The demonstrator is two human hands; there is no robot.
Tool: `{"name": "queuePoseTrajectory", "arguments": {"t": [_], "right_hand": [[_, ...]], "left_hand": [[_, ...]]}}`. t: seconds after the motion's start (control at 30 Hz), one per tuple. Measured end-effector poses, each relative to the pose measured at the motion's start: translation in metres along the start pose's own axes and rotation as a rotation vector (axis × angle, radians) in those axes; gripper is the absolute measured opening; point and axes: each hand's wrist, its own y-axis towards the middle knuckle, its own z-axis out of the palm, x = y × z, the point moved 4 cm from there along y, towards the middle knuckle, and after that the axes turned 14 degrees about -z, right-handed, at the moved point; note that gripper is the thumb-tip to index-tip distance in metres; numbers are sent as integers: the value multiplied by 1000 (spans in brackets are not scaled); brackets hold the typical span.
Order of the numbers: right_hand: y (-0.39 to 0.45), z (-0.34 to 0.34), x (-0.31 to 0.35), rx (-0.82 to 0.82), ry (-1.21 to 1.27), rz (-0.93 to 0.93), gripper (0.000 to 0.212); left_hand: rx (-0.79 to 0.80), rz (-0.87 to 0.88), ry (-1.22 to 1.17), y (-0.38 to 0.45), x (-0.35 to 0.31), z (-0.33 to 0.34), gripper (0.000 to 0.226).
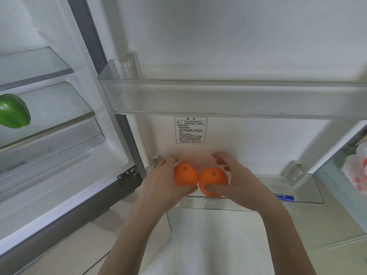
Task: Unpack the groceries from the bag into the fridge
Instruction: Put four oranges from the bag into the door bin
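Note:
Two oranges sit side by side, touching, in the lower clear door bin (305,193) of the open fridge door. My left hand (160,181) holds the left orange (185,174), thumb under it and fingers curled over its far left side. My right hand (236,181) holds the right orange (213,180), thumb across its front and fingers arched over its far right side. The bag (357,171), white plastic with red print, shows at the right edge beyond the door.
A green bell pepper (13,111) lies on a glass shelf (59,108) in the fridge body at left. An upper clear door bin (218,96) stands above my hands. A warning label (190,130) is stuck on the door's inner wall. Tiled floor lies below.

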Motion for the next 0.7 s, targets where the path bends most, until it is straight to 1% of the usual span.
{"name": "queuePoseTrajectory", "arguments": {"t": [0.07,0.17,0.23,0.33,0.5,0.63,0.7], "right_hand": [[-7,-5,8,-55,-9,-32,76],[-23,-12,17,-146,-26,-66,68],[-35,-15,20,-215,-46,-79,62],[-56,-17,24,-317,-69,-93,56],[-86,-16,24,-466,-63,-106,52],[-109,-23,22,-573,-155,-160,48],[-121,-32,15,-615,-205,-161,46]], "left_hand": [[-71,21,29,-6,1,-7,81],[-156,50,12,-18,1,-16,72],[-200,99,5,-24,1,-20,66],[-210,176,-71,-32,4,-19,58],[-238,358,-186,-49,-2,-7,43],[-265,514,-209,-59,-21,8,49],[-277,570,-211,-65,-38,18,48]]}}
